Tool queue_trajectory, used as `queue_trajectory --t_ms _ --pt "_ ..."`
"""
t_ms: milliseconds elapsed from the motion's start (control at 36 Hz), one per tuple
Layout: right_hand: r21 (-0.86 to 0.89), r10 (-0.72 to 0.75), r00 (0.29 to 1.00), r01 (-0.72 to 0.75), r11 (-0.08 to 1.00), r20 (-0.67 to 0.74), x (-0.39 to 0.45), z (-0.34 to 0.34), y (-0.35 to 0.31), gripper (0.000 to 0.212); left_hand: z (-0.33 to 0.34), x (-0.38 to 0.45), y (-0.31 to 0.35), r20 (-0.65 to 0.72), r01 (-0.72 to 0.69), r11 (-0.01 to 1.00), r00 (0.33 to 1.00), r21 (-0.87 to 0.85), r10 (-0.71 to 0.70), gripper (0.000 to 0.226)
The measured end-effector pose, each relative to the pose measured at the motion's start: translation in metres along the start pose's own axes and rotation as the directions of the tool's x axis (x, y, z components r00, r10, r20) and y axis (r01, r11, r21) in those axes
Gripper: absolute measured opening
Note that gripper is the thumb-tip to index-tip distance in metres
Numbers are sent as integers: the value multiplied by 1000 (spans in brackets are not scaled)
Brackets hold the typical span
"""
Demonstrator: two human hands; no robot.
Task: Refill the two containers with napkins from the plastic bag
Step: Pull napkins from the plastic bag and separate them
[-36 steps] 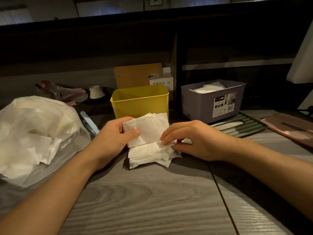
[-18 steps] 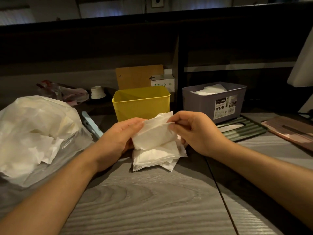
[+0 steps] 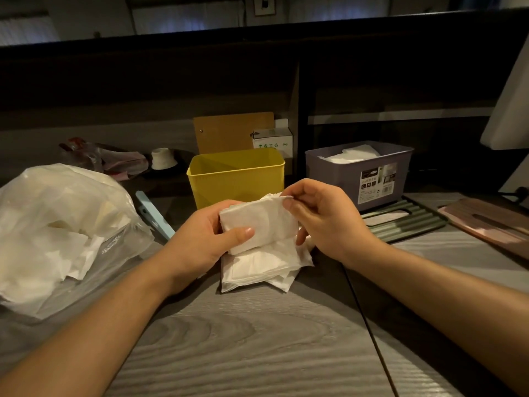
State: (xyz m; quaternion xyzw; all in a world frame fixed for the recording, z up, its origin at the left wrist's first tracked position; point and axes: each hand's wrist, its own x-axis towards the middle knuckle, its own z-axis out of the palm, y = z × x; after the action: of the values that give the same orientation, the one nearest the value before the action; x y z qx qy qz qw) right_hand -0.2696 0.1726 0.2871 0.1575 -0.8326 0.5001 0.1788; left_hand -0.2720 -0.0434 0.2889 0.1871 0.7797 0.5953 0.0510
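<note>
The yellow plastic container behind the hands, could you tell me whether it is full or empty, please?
As far as shows, empty: the yellow plastic container shows bare inner walls, no napkins above its rim; its bottom is hidden.

Grey wood-grain table [image 3: 243, 353], dimly lit. Behind it, a dark partition wall [image 3: 171, 75]; above that wall, pale curtained windows [image 3: 186, 18] admit faint light.

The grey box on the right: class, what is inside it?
White napkins show above the rim of the grey box. Its solid walls hide how deep the pile goes and anything beneath it.
</note>
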Motion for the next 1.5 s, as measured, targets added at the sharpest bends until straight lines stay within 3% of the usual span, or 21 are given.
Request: queue_trajectory --t_ms 167,250,333,417,472,778,833,1028,1167,1250,1389,1500 --pt "-13 -26 1000 26 1000 -13 1 0 0 16 3 1 0 -60 1 1000 998 18 0 22" --pt "-192 -231 972 221 956 -31 2 -7 -2 26 2 3 -3 -125 21 998 992 -57 -28 22" --pt "-263 -408 889 453 852 210 -1 -19 0 38 -3 5 -6 -169 50 993 983 -104 -67 23" --pt "-268 -322 803 498 825 501 -7 -24 0 45 -6 6 -9 -176 68 992 981 -106 -86 23" --pt "-253 -239 764 465 848 600 -8 -27 -2 46 -6 6 -9 -165 67 994 983 -86 -81 23" --pt "-282 -18 639 364 888 769 -9 -42 -10 61 -8 4 -7 -117 73 996 990 -49 -79 24" --pt "-270 -7 641 334 903 767 -10 -42 -11 55 -8 4 -6 -110 75 996 991 -46 -80 24" --pt "-286 -143 761 402 870 633 -11 -35 0 40 -6 2 -4 -112 63 997 991 -41 -67 22" --pt "-269 -138 841 317 910 523 -8 -34 5 31 -6 1 -2 -89 60 998 994 -19 -61 22" --pt "-254 -116 825 299 920 552 -7 -36 4 32 -5 0 -2 -85 60 998 995 -9 -60 22" --pt "-250 -157 761 390 886 629 -9 -33 0 53 -4 0 0 -62 60 998 996 14 -59 20" --pt "-292 -158 726 453 843 669 -8 -28 -4 40 -4 -1 0 -59 65 997 996 45 -63 20"
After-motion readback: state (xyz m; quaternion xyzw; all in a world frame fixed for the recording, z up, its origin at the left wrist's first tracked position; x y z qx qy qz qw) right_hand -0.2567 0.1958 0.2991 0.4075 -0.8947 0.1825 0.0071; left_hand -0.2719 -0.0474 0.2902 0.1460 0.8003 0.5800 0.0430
